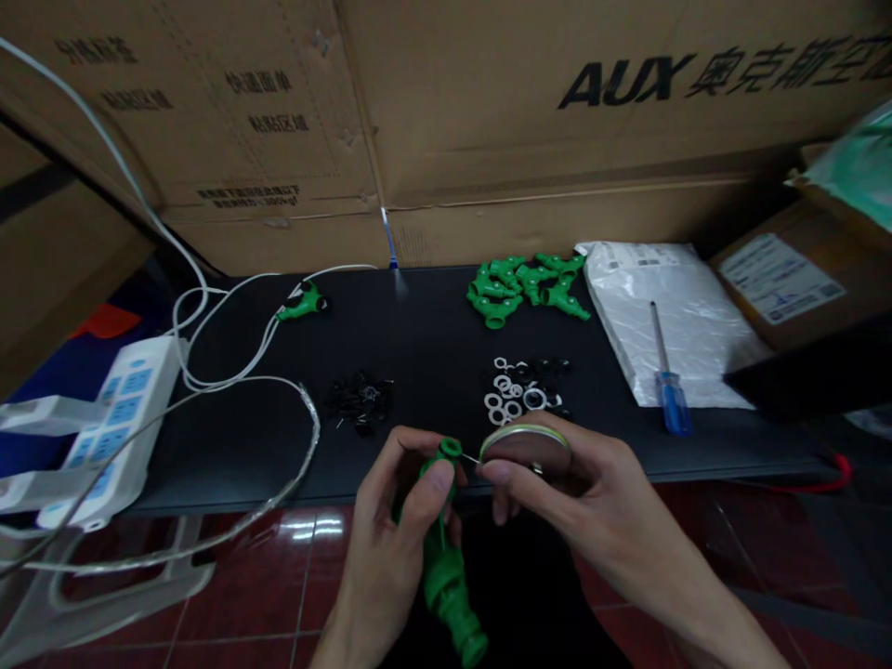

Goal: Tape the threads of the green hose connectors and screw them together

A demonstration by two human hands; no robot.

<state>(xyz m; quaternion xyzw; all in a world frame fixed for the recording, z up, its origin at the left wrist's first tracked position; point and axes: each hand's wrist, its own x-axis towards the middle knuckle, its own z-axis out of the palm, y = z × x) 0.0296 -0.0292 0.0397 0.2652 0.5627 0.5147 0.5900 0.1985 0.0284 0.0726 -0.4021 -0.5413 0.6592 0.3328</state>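
Note:
My left hand [394, 525] is closed around a green plastic fitting [446, 576] with a round open end at its top and a long body running down toward me. In my right hand [585, 492] is a round disc [526, 448] with a yellow-green rim and a brownish flat side; what kind it is I cannot make out. A thin metal pin [471, 457] reaches from my right fingertips to the fitting's open end. Whether it enters the opening is unclear. Beyond my hands lie white and black rings [512, 409] and a heap of small black parts [360, 401].
Several green fittings [522, 283] lie at the back of the black table [418, 344], and another green fitting [303, 302] at the left. White cables and a power strip [115, 427] take up the left side. A blue screwdriver [670, 390] rests on a white package [669, 307], beside a box [787, 269].

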